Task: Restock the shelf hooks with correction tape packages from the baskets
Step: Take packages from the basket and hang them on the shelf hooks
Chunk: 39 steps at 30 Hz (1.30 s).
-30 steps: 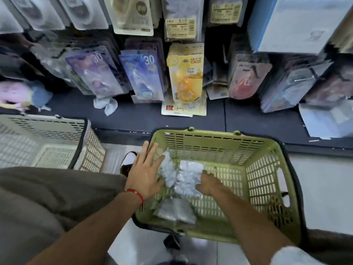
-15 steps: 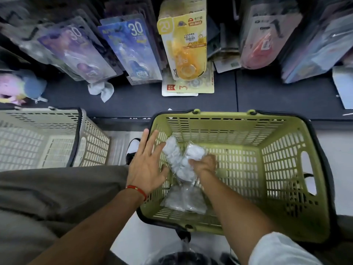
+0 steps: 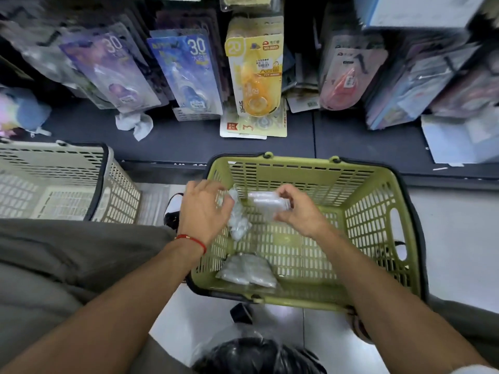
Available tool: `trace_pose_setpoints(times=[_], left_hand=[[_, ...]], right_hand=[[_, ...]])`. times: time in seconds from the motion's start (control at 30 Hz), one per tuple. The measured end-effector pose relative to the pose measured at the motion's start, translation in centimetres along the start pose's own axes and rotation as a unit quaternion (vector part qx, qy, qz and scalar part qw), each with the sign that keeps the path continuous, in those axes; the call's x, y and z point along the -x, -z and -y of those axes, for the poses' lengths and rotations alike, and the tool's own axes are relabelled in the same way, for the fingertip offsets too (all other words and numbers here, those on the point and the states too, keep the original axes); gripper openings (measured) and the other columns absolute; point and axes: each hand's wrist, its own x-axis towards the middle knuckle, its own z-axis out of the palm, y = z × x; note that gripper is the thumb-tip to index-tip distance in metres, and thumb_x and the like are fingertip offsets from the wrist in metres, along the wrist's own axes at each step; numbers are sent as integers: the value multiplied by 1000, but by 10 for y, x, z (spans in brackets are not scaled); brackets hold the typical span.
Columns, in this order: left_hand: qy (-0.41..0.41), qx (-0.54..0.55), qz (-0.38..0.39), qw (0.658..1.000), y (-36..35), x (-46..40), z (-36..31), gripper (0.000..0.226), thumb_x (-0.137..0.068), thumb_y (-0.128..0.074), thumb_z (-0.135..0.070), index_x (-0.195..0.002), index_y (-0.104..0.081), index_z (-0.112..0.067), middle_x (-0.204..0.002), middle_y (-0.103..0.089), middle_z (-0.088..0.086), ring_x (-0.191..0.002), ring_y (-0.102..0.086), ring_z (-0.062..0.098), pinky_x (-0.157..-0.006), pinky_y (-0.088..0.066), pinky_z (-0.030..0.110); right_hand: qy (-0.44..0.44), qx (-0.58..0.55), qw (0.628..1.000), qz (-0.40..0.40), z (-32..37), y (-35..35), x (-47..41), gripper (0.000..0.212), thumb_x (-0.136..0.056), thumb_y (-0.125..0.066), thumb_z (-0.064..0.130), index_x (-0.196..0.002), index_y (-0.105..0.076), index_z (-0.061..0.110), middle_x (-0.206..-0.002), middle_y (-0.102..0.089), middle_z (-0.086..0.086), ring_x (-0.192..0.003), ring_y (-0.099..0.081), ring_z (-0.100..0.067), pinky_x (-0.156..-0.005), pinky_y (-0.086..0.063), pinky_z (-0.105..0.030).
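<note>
A green basket (image 3: 378,211) stands on the floor below the shelf. My right hand (image 3: 299,211) holds a clear packet of correction tapes (image 3: 266,202) above the basket's middle. My left hand (image 3: 202,209) rests at the basket's left wall, fingers on a second clear packet (image 3: 239,220) that hangs down inside. A third clear packet (image 3: 247,271) lies on the basket floor near the front left corner. Purple (image 3: 116,74), blue (image 3: 189,74) and yellow correction tape packages (image 3: 255,71) hang on the hooks above.
A beige basket (image 3: 54,184) stands to the left on the floor. The dark shelf ledge (image 3: 183,141) carries a crumpled white wrapper (image 3: 135,125) and loose cards. A black plastic bag (image 3: 256,354) lies near my knees. More hanging goods fill the right.
My right hand has lifted one clear packet up out of the pile. My left hand has closed in on the packet beside it, and the view has tilted down toward the basket.
</note>
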Motion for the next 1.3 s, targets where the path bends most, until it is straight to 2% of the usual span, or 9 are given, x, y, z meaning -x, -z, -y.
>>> trace_pose_setpoints(times=[0.13, 0.27, 0.37, 0.47, 0.6, 0.87, 1.07, 1.2, 1.3], left_hand=[[310, 329, 205, 868, 21, -19, -34, 45, -103, -52, -47, -108, -68, -6, -104, -76, 22, -79, -77, 36, -80, -66, 47], [347, 519, 313, 716, 42, -19, -32, 27, -107, -55, -15, -116, -66, 8, -109, -74, 25, -88, -76, 31, -70, -67, 37], [311, 454, 236, 801, 52, -22, -19, 15, -102, -62, -4, -110, -69, 8, -108, -75, 22, -86, -74, 26, -66, -65, 35], [290, 410, 173, 847, 62, -21, -8, 13, -101, -65, -3, -112, -71, 0, -105, -80, 17, -85, -78, 22, -61, -63, 32], [282, 420, 125, 854, 63, -11, -6, 21, -100, -63, 4, -111, -68, -13, -88, -80, 7, -75, -78, 18, -59, -62, 34], [297, 430, 100, 847, 57, 1, -5, 31, -101, -62, 2, -132, -62, -7, -111, -76, 18, -86, -75, 27, -61, -57, 35], [292, 428, 100, 849, 52, 4, -13, 36, -101, -61, 4, -135, -59, -4, -120, -74, 23, -92, -73, 31, -61, -56, 33], [298, 427, 101, 848, 47, 9, -16, 35, -101, -61, 4, -134, -60, -4, -121, -73, 24, -98, -72, 35, -64, -52, 33], [303, 420, 101, 849, 44, 11, -14, 33, -100, -62, 3, -132, -61, -6, -119, -74, 22, -101, -73, 35, -63, -53, 33]], right_hand=[[210, 113, 970, -42, 49, 13, 12, 39, -77, -86, 16, -101, -61, 34, -98, -55, 29, -101, -50, -6, -80, -42, -21], [314, 207, 923, -82, 65, -5, 18, 52, -73, -87, 20, -115, -56, 27, -121, -54, 16, -113, -46, -12, -91, -42, -25], [147, 246, 955, -76, 41, -11, 19, 74, -81, -87, 21, -142, -44, 17, -146, -45, -5, -134, -43, -24, -112, -40, -40], [-95, 197, 961, 170, 14, -26, 28, 80, -90, -74, 54, -155, -36, 26, -164, -38, -9, -146, -44, -29, -117, -41, -44], [-116, 212, 902, 358, -4, -82, 46, 99, -74, -55, 90, -159, -23, 51, -175, -12, 5, -160, -16, -31, -127, -15, -61], [-93, 206, 910, 348, -10, -71, 34, 68, -88, -63, 71, -150, -46, 47, -164, -43, 1, -145, -45, -26, -121, -33, -49], [-142, 100, 938, 300, -35, -17, 30, 46, -109, -52, 18, -144, -51, 48, -154, -53, -4, -132, -59, -25, -103, -56, -41], [-217, 55, 935, 275, -50, -29, 40, 30, -108, -42, 41, -134, -56, 43, -146, -55, -6, -124, -61, -33, -95, -60, -58], [-271, 18, 933, 237, -50, -37, 38, 69, -90, -39, 75, -146, -51, 35, -160, -45, -13, -137, -49, -41, -112, -40, -68]])
